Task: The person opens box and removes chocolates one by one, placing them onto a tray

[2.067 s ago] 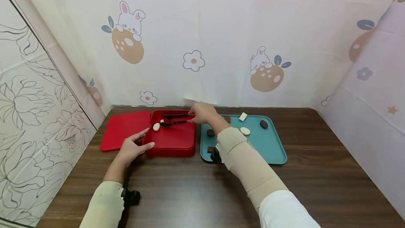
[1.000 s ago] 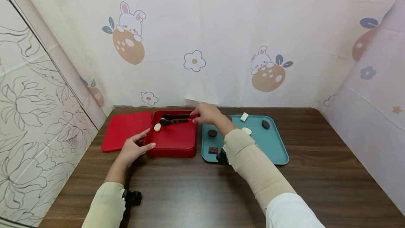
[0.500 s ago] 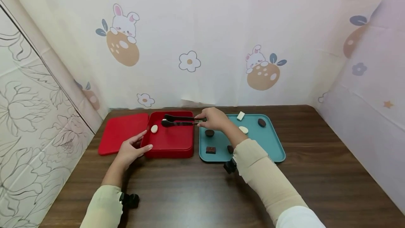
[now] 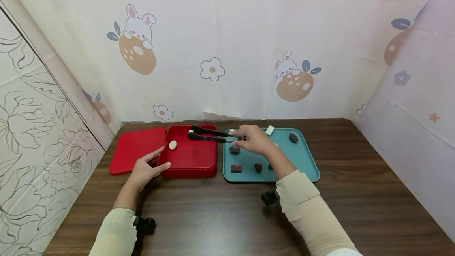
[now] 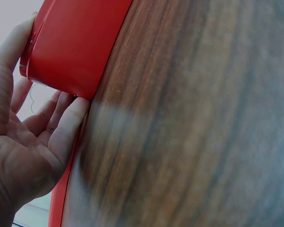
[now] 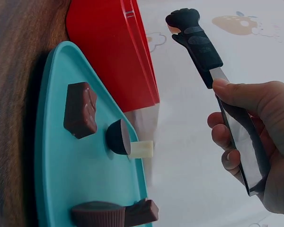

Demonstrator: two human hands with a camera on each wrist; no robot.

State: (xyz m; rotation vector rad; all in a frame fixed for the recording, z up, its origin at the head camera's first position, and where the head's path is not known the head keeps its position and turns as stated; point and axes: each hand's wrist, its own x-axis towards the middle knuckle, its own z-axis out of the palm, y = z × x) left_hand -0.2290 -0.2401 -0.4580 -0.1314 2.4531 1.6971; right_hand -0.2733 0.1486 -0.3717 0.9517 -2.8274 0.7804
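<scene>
In the head view my right hand point(image 4: 253, 140) grips black-tipped tongs point(image 4: 207, 133) above the red box point(image 4: 188, 157). Their tips hover over the back of the box with a small white piece point(image 4: 190, 131) between them; in the right wrist view the tips mostly hide this piece. Inside the box, near its left wall, lies a white oval chocolate point(image 4: 172, 145). My left hand point(image 4: 147, 169) rests at the box's front left corner, thumb and fingers spread against its sides, as the left wrist view shows too. In the right wrist view the tongs' metal arms point(image 6: 246, 151) lie between thumb and fingers.
A teal tray point(image 4: 298, 169) right of the box carries several dark and white chocolates, among them a brown bar point(image 4: 236, 168) and a dark oval point(image 4: 293, 138). A red lid point(image 4: 136, 149) lies left of the box. Behind the wooden table point(image 4: 213, 216) hangs a printed curtain.
My right hand has moved right with the tongs, bringing their tips and the small white piece away from the white oval chocolate. My left hand stays at the box corner.
</scene>
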